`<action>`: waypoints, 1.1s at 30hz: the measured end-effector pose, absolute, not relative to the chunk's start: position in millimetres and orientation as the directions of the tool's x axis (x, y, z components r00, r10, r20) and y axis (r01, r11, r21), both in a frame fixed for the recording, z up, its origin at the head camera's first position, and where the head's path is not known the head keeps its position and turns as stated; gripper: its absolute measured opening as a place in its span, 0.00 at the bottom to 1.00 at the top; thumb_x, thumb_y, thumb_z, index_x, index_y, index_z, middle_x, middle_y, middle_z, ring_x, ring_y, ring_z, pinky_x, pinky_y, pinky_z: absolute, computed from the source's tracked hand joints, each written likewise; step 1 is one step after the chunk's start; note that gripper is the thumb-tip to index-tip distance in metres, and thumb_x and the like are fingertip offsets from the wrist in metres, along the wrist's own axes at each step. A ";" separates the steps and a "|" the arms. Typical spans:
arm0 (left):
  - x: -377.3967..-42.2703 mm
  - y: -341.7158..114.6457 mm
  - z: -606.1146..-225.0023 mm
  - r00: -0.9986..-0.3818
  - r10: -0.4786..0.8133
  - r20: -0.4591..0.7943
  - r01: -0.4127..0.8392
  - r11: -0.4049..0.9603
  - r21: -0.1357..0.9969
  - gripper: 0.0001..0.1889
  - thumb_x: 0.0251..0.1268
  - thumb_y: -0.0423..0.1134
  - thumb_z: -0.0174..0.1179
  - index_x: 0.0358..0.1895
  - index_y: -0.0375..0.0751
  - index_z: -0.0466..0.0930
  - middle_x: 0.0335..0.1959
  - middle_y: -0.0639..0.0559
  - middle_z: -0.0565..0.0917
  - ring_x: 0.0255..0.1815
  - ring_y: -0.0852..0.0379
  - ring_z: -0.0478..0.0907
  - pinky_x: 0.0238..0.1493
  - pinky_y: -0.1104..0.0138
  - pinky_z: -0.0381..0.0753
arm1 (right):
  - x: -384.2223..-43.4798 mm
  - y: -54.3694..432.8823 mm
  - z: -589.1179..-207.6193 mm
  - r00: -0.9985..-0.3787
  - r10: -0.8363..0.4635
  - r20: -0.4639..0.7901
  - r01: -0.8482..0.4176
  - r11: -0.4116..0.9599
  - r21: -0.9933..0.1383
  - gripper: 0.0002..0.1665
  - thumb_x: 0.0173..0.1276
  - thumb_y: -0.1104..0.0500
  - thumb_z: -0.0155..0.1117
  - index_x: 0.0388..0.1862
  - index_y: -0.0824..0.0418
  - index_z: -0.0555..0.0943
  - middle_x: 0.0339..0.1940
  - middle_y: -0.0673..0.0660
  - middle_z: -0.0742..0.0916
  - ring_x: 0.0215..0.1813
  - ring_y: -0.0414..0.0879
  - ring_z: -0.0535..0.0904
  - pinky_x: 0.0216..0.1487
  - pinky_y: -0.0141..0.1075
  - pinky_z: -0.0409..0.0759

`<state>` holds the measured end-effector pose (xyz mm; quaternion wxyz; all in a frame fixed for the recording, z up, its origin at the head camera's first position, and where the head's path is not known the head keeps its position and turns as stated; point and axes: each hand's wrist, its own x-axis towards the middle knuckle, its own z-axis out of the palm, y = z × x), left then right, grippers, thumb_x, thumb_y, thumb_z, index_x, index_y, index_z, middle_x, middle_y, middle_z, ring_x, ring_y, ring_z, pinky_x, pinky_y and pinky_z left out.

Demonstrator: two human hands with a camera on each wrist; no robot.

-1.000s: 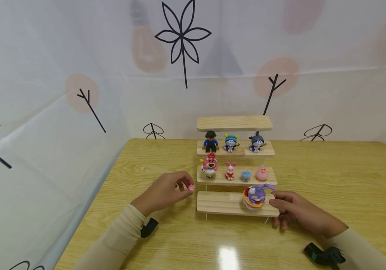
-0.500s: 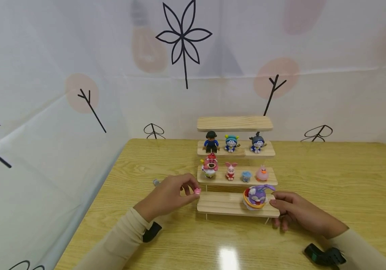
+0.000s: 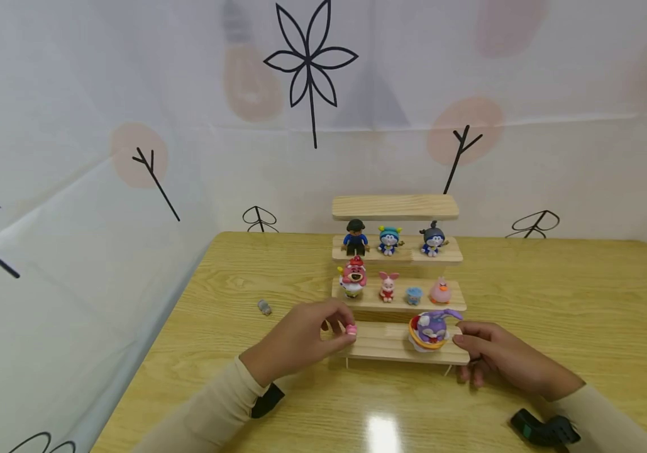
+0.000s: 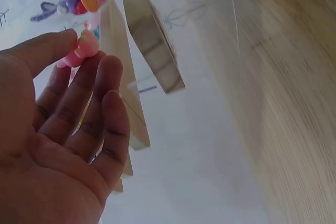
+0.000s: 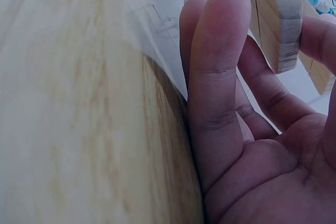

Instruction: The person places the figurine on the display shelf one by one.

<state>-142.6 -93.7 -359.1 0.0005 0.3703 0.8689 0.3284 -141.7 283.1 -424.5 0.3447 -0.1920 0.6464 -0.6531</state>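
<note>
Now the left hand [image 3: 300,340] pinches a tiny pink toy [image 3: 351,329] over the left end of the bottom shelf [image 3: 385,345]. At the shelf's right end, the right hand [image 3: 498,360] rests with loose fingers, thumb beside a purple toy [image 3: 429,328].

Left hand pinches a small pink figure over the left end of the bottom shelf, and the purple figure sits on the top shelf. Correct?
Not quite. The purple figure sits on the bottom shelf, as the head view shows. The left hand does pinch the small pink figure there.
</note>
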 end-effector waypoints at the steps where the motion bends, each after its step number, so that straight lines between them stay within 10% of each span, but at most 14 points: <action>1: -141.8 -91.1 -358.8 -0.722 0.647 0.247 0.646 0.502 0.575 0.07 0.70 0.45 0.64 0.45 0.51 0.79 0.37 0.65 0.84 0.38 0.72 0.79 0.41 0.73 0.82 | -141.6 283.1 -424.6 -0.691 -0.696 -0.197 0.202 0.076 -0.977 0.17 0.86 0.56 0.36 0.55 0.64 0.72 0.37 0.58 0.89 0.37 0.44 0.86 0.36 0.40 0.88; 33: -139.7 -44.9 -371.1 -0.721 0.661 0.208 0.658 0.558 0.506 0.06 0.69 0.48 0.64 0.43 0.54 0.79 0.36 0.66 0.85 0.38 0.77 0.79 0.40 0.83 0.78 | -140.6 283.5 -425.5 -0.697 -0.695 -0.179 0.184 0.069 -0.981 0.17 0.85 0.57 0.37 0.57 0.64 0.72 0.37 0.58 0.89 0.37 0.44 0.86 0.36 0.39 0.88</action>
